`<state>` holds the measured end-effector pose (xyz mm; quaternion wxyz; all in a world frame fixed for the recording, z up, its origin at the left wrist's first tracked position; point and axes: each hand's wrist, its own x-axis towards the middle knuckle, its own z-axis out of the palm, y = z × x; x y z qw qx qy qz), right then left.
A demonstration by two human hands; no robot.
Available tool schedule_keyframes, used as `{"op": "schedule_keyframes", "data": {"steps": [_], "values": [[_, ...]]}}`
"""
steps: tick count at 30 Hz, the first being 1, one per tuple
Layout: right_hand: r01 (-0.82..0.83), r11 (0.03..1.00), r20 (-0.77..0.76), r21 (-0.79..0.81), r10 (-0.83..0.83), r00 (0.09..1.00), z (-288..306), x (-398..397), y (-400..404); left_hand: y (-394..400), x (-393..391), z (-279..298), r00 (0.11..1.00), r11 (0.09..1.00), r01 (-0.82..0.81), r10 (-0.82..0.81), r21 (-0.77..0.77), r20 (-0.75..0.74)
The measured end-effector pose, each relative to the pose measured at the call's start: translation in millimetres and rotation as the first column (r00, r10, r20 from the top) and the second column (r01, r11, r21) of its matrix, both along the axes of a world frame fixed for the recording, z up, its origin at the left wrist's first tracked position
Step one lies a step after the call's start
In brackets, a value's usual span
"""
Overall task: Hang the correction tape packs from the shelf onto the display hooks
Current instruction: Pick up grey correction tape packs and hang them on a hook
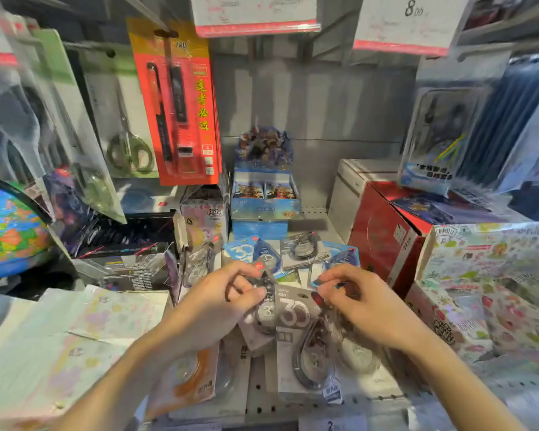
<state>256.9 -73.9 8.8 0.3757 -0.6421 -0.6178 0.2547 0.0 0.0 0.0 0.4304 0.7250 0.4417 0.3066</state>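
Shelf (308, 399): grey pegboard surface, crowded with stock on every side.
Red box (383, 241): stands right of the hands, a patterned carton (486, 275) just beside it.
Globe (10, 228): far left, behind stacked pastel paper pads (59, 337).
Red pen card (178, 104): hangs above left, scissors pack (128, 144) beside it.
Card box (265, 188): upright at the back, blue correction tape packs (252, 251) lying flat before it.
Grey correction tape pack (293, 315): between both hands, long axis running toward the viewer, hang end away, tilted slightly left.
Left hand (221, 303): fingers curled, pinching the grey pack's upper left edge.
Right hand (361, 300): fingers curled, pinching a blue pack's corner (319, 282) over the grey one.
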Motion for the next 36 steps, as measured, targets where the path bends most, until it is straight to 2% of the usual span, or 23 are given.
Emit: {"op": "schedule_keyframes", "data": {"steps": [2, 4, 6, 8, 15, 20, 22, 24, 26, 31, 36], "values": [[-0.085, 0.995, 0.118, -0.043, 0.089, 0.989, -1.1, 4.9, 1.5, 3.4, 7.2, 3.8, 0.977, 0.996, 0.041, -0.023, 0.078, -0.212], [-0.106, 0.992, 0.211, -0.073, 0.119, 0.97, -6.2, 5.0, -0.9, 6.2, 12.0, 4.2, 0.939, 0.992, 0.084, -0.047, 0.097, -0.34], [-0.145, 0.989, 0.282, -0.036, 0.149, 0.948, -10.0, 3.6, -2.3, 8.2, 18.5, 4.8, 0.922, 0.991, 0.091, -0.048, 0.094, -0.384], [-0.211, 0.977, 0.264, -0.027, 0.21, 0.941, -11.6, 1.8, -5.5, 7.1, 24.4, 6.2, 0.908, 0.988, 0.103, -0.046, 0.115, -0.415], [-0.188, 0.982, 0.245, -0.001, 0.183, 0.952, -20.9, 4.0, -4.8, 6.0, 35.6, 9.5, 0.953, 0.995, 0.056, -0.03, 0.079, -0.301], [-0.108, 0.994, 0.177, 0.036, 0.1, 0.979, -20.9, 1.6, -9.0, 3.7, 39.6, 13.0, 0.992, 1.0, 0.019, -0.021, -0.023, -0.121], [-0.043, 0.999, 0.074, 0.028, 0.04, 0.996, -19.5, -2.5, -9.4, 1.9, 38.2, 14.7, 0.999, 0.996, -0.008, 0.012, -0.092, 0.045], [-0.015, 1.0, -0.148, -0.003, 0.015, 0.989, -16.9, -8.8, -6.6, 0.5, 34.5, 18.1, 0.977, 0.985, -0.032, 0.067, -0.171, 0.202], [-0.035, 0.998, -0.309, -0.045, 0.02, 0.951, -12.1, -13.4, -1.2, 1.4, 29.9, 21.9, 0.951, 0.984, -0.079, 0.123, -0.162, 0.284], [-0.059, 0.997, -0.497, -0.051, 0.026, 0.867, 0.8, -30.6, 18.2, 2.3, 15.5, 27.7, 0.924, 0.982, -0.157, 0.182, -0.101, 0.337], [-0.019, 1.0, -0.552, -0.005, 0.013, 0.834, 6.7, -46.5, 43.4, -3.6, -1.7, 21.3, 0.945, 0.987, -0.047, 0.095, -0.156, 0.313]]}}
